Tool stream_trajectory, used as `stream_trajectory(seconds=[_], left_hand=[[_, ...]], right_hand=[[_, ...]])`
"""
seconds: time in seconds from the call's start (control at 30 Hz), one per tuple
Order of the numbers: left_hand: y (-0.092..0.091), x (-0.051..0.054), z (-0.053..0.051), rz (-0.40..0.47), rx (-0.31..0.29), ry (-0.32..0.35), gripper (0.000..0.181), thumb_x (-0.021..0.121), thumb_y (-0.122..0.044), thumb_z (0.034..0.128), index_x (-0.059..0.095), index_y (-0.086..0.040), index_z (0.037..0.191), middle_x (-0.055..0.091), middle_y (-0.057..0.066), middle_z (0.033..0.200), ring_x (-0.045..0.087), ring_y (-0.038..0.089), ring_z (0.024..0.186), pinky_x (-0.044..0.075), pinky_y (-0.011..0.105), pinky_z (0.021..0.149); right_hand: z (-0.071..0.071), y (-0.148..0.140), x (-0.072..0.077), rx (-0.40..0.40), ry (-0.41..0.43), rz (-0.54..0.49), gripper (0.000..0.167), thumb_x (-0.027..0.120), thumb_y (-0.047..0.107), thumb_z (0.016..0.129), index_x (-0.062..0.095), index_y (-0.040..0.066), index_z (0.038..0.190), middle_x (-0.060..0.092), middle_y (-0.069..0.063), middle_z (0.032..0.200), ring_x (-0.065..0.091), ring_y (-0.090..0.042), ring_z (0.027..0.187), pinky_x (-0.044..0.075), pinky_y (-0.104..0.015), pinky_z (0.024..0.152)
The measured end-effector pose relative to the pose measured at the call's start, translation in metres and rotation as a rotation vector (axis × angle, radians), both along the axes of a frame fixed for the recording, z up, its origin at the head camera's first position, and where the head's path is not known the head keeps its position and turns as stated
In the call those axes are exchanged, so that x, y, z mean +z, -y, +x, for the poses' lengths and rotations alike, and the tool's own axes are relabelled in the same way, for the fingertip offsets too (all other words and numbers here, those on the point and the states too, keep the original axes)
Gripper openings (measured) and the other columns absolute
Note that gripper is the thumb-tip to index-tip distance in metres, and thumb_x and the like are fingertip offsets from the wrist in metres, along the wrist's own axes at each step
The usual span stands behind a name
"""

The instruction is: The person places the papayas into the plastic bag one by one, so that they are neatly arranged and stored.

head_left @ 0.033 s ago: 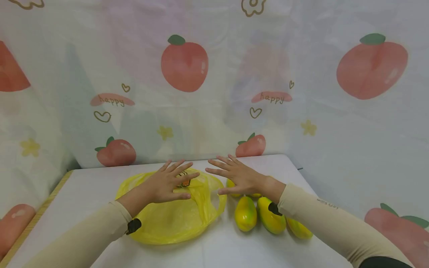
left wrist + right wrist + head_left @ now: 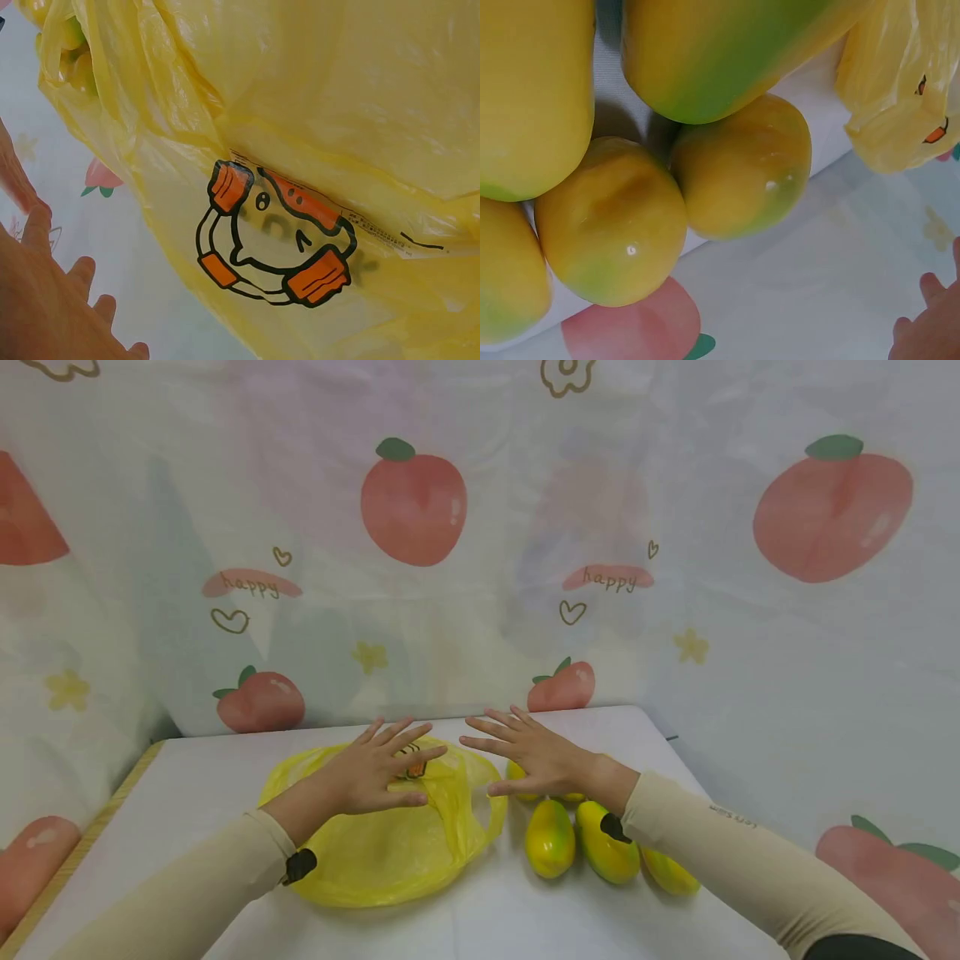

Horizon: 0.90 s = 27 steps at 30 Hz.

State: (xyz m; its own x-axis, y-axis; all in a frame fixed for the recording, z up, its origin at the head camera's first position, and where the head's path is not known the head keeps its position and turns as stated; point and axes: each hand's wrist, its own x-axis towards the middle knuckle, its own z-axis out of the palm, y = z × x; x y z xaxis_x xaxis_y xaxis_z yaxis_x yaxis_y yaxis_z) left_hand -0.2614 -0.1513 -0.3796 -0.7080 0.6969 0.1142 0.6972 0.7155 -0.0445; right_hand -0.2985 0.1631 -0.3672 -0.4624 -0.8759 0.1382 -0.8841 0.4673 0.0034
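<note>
A yellow plastic bag (image 2: 375, 860) lies spread on the white table, with a cartoon duck print (image 2: 277, 240) that shows in the left wrist view. Over the bag hovers my left hand (image 2: 378, 768), fingers spread and holding nothing. My right hand (image 2: 536, 756), also with spread fingers and nothing in it, is above the far mangoes, just right of the bag. Several yellow-green mangoes sit beneath and beside the right forearm, among them a front mango (image 2: 550, 839) and another mango (image 2: 607, 843). The right arm partly hides the mangoes behind it.
The white table (image 2: 217, 777) has a wooden edge (image 2: 82, 835) at its left. Behind it hangs a pale cloth backdrop (image 2: 480, 527) printed with fruit and hearts. Beige sleeves (image 2: 202, 868) cover both forearms.
</note>
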Motion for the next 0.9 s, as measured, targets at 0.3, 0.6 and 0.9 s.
stream_trajectory(seconds=[0.3,0.6,0.9], left_hand=[[0.006,0.002,0.004,0.031,0.001,-0.005,0.071,0.041,-0.071,0.0928,0.028,-0.037,0.155,0.016,0.000,0.165,0.015,0.031,0.151,0.015,0.064,0.119],[0.030,0.004,0.012,0.058,0.079,-0.031,0.071,0.047,-0.068,0.0919,0.033,-0.036,0.153,0.024,0.003,0.163,0.020,0.033,0.150,0.018,0.064,0.118],[0.061,0.009,0.016,0.126,0.174,-0.058,0.068,0.051,-0.061,0.0940,0.033,-0.034,0.154,0.035,0.008,0.157,0.030,0.034,0.144,0.022,0.062,0.117]], right_hand=[[-0.003,0.000,0.001,0.010,-0.020,-0.012,0.076,0.051,0.062,0.093,0.023,0.030,0.157,0.016,0.000,0.165,0.010,-0.030,0.152,0.008,-0.065,0.119],[-0.005,-0.004,0.010,0.005,0.000,-0.019,0.077,0.050,0.063,0.094,0.025,0.027,0.157,0.014,0.000,0.165,0.009,-0.029,0.152,0.008,-0.064,0.120],[-0.005,-0.024,0.019,-0.095,0.108,-0.040,0.073,0.054,0.057,0.094,0.026,0.032,0.157,0.016,0.003,0.165,0.015,-0.033,0.151,0.017,-0.061,0.120]])
